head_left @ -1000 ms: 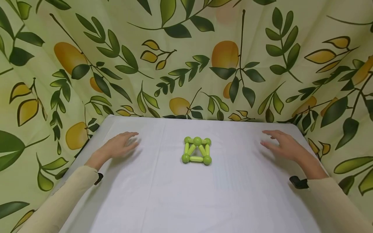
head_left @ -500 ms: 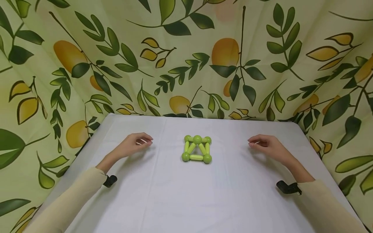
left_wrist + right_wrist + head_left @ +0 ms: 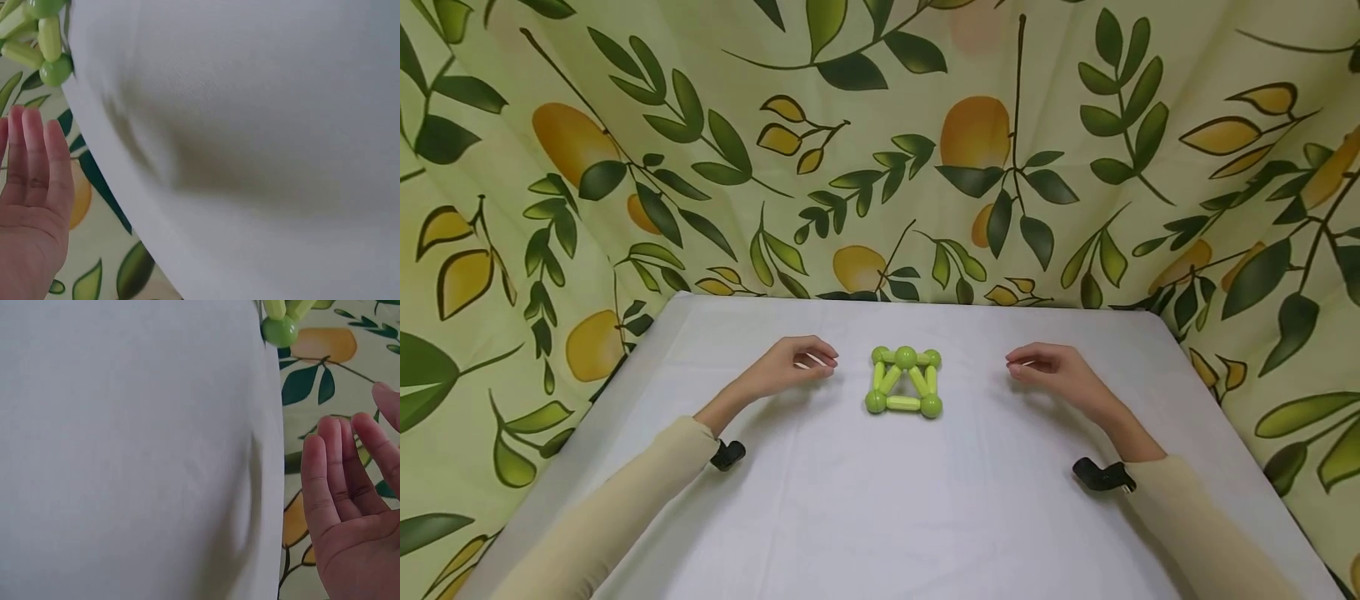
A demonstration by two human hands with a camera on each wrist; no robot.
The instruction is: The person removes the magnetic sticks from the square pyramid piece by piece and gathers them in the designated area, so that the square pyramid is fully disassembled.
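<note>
A green frame of balls and rods [image 3: 903,403] rests on the white-covered table, with one ball raised over a square of rods. My left hand [image 3: 790,365] hovers to its left, fingers loosely bent, nothing held. On the other side my right hand [image 3: 1052,371] hovers in much the same pose, also holding nothing and somewhat farther off. In the left wrist view, part of the green frame [image 3: 55,70] shows at the upper left above the fingertips. The right wrist view catches one green ball [image 3: 279,331] at the top, beyond the relaxed fingers.
The table [image 3: 880,517] has a white cloth over it. Behind and at both sides hangs a curtain [image 3: 700,192] printed with leaves and fruit. Black wrist cameras sit at the left sleeve [image 3: 727,455] and right sleeve [image 3: 1103,475].
Both hands have moved inward toward the green frame, the left going right and the right going left. Their fingers have drawn closer to the thumbs. The frame stays in place.
</note>
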